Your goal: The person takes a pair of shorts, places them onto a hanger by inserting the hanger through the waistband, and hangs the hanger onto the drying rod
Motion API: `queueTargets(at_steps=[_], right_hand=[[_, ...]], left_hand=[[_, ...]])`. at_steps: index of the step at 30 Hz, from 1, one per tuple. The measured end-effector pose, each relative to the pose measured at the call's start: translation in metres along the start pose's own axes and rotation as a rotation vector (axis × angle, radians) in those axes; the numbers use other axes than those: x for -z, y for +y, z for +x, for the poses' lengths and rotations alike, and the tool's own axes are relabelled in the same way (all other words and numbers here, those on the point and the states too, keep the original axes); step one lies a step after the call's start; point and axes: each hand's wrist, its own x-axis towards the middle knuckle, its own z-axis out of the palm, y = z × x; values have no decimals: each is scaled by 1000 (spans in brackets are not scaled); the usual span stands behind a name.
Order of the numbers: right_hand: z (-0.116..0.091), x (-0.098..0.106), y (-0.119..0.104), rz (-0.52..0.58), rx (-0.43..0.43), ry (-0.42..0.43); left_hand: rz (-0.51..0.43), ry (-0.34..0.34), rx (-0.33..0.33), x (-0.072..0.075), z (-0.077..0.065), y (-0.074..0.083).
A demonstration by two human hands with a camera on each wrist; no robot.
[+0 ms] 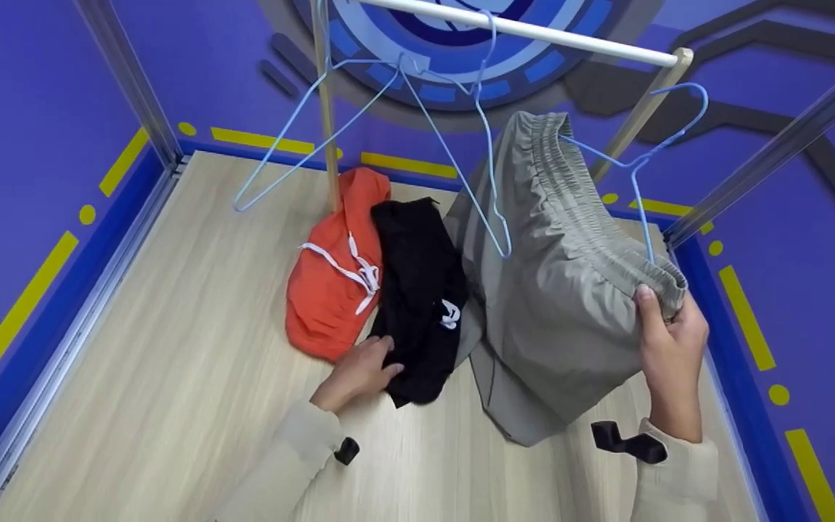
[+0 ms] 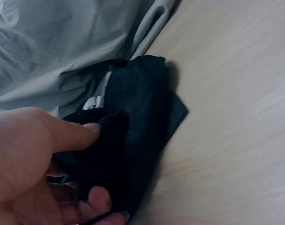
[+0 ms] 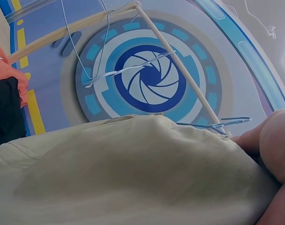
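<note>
My right hand [image 1: 675, 348] pinches the elastic waistband of a pair of grey-khaki pants [image 1: 555, 290], thumb on the outer face. A blue wire hanger [image 1: 638, 163] sits inside that waistband, its hook free above the cloth and apart from the rail. My left hand [image 1: 359, 370] touches the near end of a black folded garment [image 1: 421, 290] with a white drawstring. In the left wrist view, the thumb and fingertips are spread apart over the black cloth [image 2: 142, 112]. The right wrist view shows the pants [image 3: 133, 168] stretched out from the hand.
Left of the black garment lies an orange garment [image 1: 334, 290] with white laces. A rack with a white rail [image 1: 533, 29] and wooden posts stands behind. Blue wire hangers [image 1: 280, 138] hang in front of it. Blue panels [image 1: 33, 145] enclose the wooden surface [image 1: 171, 348].
</note>
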Motion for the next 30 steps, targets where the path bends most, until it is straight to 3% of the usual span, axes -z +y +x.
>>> queueTargets(at_steps=[12,21,30], right_hand=[[10,-8,-8,19,-3,15],[3,-9,-36,0,26,30],[10,-15,-8,-32,52,71]], left_hand=[[-95,157,-120,19,0,1],[-149,387,-139,30,-5,8],[-254,582,-245,43,-14,14]])
